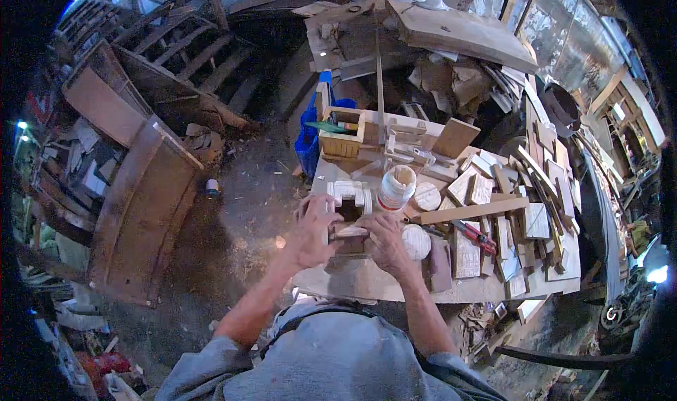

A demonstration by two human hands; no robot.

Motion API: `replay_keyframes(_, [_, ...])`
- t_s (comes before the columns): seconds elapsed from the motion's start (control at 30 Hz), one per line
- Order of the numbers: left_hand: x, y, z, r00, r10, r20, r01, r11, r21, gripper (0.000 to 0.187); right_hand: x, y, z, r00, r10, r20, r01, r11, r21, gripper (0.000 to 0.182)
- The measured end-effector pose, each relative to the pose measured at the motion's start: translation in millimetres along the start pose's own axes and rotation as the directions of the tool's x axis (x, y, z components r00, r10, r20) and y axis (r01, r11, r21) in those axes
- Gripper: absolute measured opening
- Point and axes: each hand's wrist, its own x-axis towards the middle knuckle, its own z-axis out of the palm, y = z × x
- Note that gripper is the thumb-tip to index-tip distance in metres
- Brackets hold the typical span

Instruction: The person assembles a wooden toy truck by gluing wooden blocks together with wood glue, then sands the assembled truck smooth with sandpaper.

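Observation:
At the near left end of the workbench stands a small wooden frame [352, 189], box-like with a dark opening in its middle. My left hand [312, 230] grips its left side, fingers over the top and thumb toward the front. Across the near side lies a short wood strip [347, 229]; my right hand [385, 241] pinches its right end, the fingertips partly hidden. Just beyond my right hand is an open white tub [397, 188] with smeared walls. Beside that hand lies a round wooden disc [416, 241], and another disc [427, 196] sits farther back.
Red-handled pliers [474, 237] lie among wood offcuts [534, 221] on the right. A long batten [471, 209] crosses them. Behind the frame stands a wooden box [340, 138] beside a blue bag [306, 143]. A large curved panel [144, 210] leans at left; a small jar [212, 186] is on the floor.

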Motion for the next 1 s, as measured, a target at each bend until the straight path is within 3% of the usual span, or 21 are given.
replay_keyframes(0.1, [-12,-14,21,0.995,0.007,-0.103,-0.014,0.998,-0.067,0.046,-1,6,7,0.985,-0.11,-0.133,0.114,0.993,0.025,0.028])
replay_keyframes(0.2, [-15,-17,25,0.989,0.019,-0.144,-0.031,0.996,-0.087,0.046,-15,6,21,0.955,0.241,-0.172,-0.164,0.915,0.369,0.024])
replay_keyframes(0.3, [-16,-1,16,0.978,-0.027,-0.207,-0.002,0.99,-0.14,0.045,-21,-4,8,0.893,0.443,-0.074,-0.359,0.803,0.477,0.022])
replay_keyframes(0.47, [-17,25,-1,0.94,0.169,-0.296,-0.219,0.965,-0.143,0.041,-34,-32,8,0.905,0.425,-0.003,-0.332,0.712,0.619,0.024])
replay_keyframes(0.6, [-19,38,3,0.877,0.243,-0.415,-0.341,0.923,-0.179,0.042,-38,-42,17,0.92,0.385,-0.076,-0.167,0.559,0.812,0.024])
replay_keyframes(0.73, [-17,49,7,0.8,0.297,-0.522,-0.448,0.873,-0.19,0.04,-49,-45,22,0.899,0.437,0.032,-0.107,0.149,0.983,0.027])
replay_keyframes(0.83, [-21,58,19,0.797,0.231,-0.558,-0.431,0.864,-0.259,0.035,-59,-50,22,0.883,0.463,0.073,-0.09,0.014,0.996,0.028])
replay_keyframes(0.87, [-21,64,19,0.804,0.222,-0.552,-0.427,0.861,-0.276,0.035,-62,-48,20,0.894,0.435,0.11,-0.134,0.024,0.991,0.031])
replay_keyframes(1.0, [-24,82,26,0.821,0.222,-0.526,-0.438,0.836,-0.331,0.036,-75,-51,18,0.92,0.383,0.081,-0.05,-0.089,0.995,0.037])
